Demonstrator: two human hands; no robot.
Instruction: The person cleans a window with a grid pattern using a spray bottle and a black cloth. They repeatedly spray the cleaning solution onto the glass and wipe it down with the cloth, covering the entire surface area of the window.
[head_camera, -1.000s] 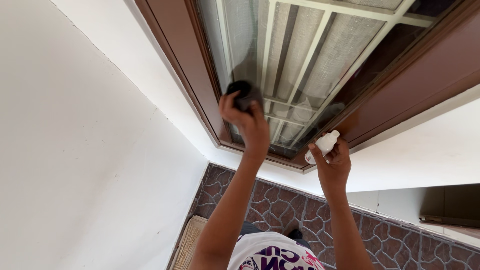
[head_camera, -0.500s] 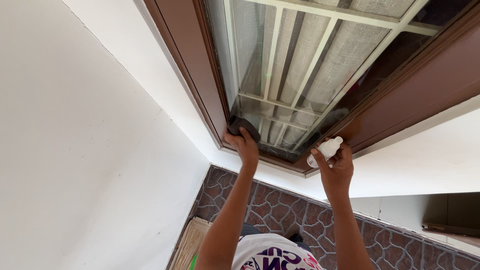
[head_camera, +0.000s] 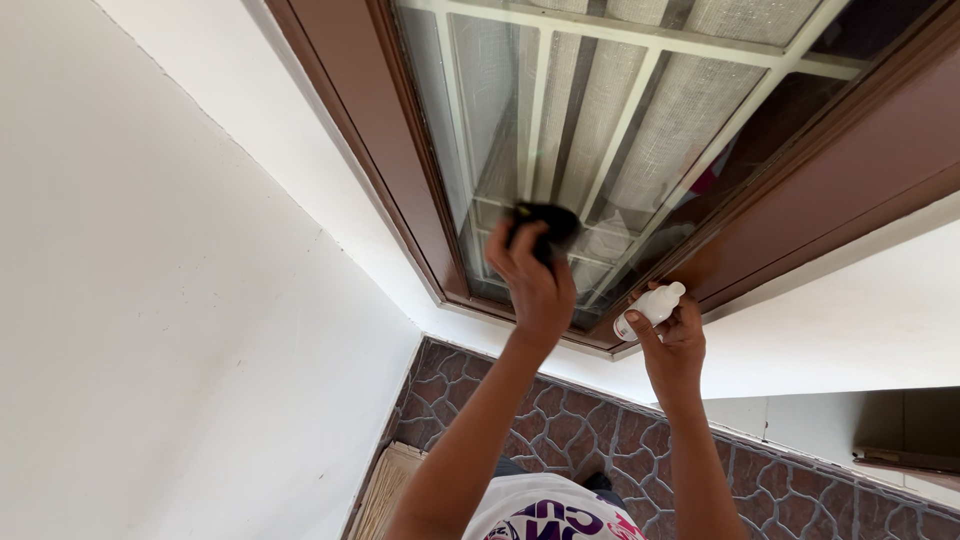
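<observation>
Left hand grips dark cloth on glass; right hand grips white bottle, contents unseen.

The floor is paved with dark stone-pattern tiles. A tan mat lies on it, beside the white wall.

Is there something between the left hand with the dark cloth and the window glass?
Nothing visible. The left hand presses the dark cloth straight against the window glass. The white bars seem to lie behind the glass. The right hand holds a small white bottle off to the side.
</observation>
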